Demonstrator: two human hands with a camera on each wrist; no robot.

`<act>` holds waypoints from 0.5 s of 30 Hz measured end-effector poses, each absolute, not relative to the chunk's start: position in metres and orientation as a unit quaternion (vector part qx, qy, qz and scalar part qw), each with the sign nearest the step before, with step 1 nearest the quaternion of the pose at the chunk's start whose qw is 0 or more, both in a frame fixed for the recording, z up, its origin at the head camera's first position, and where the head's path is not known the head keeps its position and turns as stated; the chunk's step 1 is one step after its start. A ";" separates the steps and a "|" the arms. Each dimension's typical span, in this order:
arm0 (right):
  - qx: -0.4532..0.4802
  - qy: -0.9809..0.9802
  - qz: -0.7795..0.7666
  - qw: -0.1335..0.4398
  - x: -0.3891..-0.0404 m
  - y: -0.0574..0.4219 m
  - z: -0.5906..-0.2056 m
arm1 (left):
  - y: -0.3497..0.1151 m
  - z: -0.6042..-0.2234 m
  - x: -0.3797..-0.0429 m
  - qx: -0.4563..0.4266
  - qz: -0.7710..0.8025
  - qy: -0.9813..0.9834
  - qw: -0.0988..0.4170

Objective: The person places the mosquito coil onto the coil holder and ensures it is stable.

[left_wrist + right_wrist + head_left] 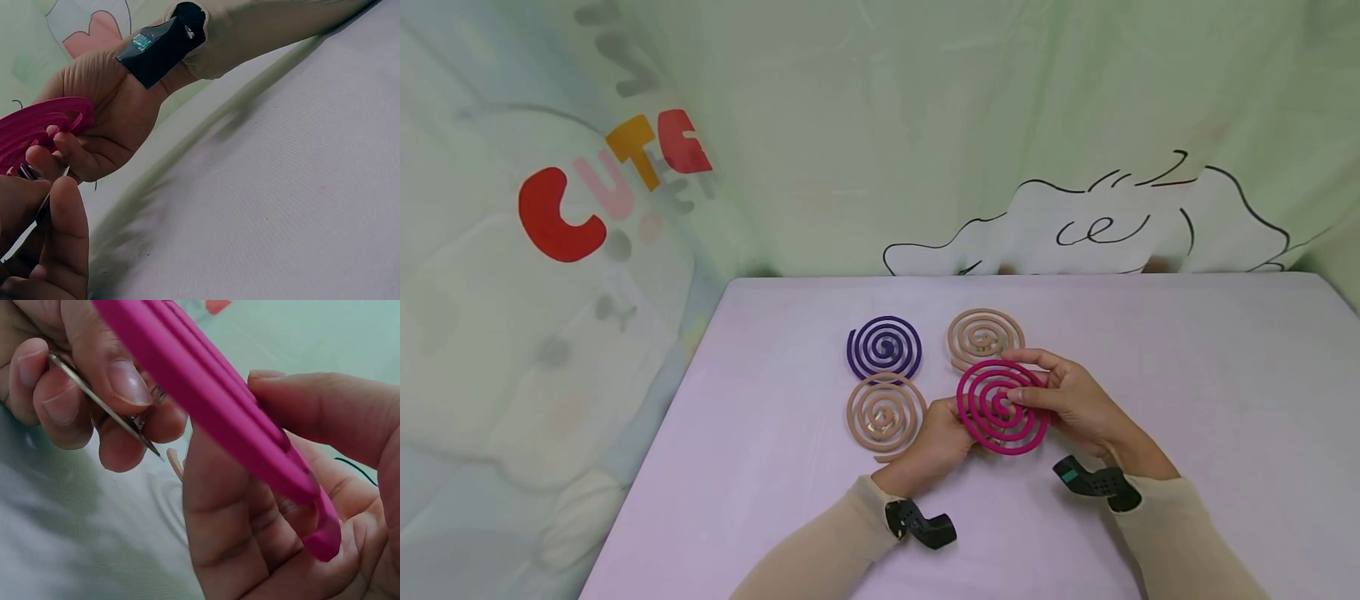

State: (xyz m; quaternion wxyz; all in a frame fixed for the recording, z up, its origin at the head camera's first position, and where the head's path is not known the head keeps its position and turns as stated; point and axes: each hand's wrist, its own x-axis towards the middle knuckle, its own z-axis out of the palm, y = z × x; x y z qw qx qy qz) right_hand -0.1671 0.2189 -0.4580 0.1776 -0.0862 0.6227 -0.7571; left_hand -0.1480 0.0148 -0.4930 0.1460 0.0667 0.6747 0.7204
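Note:
A magenta mosquito coil (992, 417) is pinched by my right hand (1078, 408), with thumb on its upper face and fingers beneath. My left hand (943, 437) is under the coil, partly hidden by it. Its fingers hold a thin, pointed metal stand (100, 403), seen in the right wrist view close beside the coil's underside. In the left wrist view, fingers of the left hand (59, 244) show at the lower left, just below the coil.
On the white table (760, 433) lie a dark purple coil (859, 352), a tan coil (851, 414) in front of it, and another tan coil (951, 342) at the back right. A printed curtain (850, 150) hangs behind the table.

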 end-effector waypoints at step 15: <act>-0.086 0.634 -0.751 0.163 -0.167 0.218 -0.458 | 0.012 -0.495 -0.148 0.095 0.733 0.656 0.150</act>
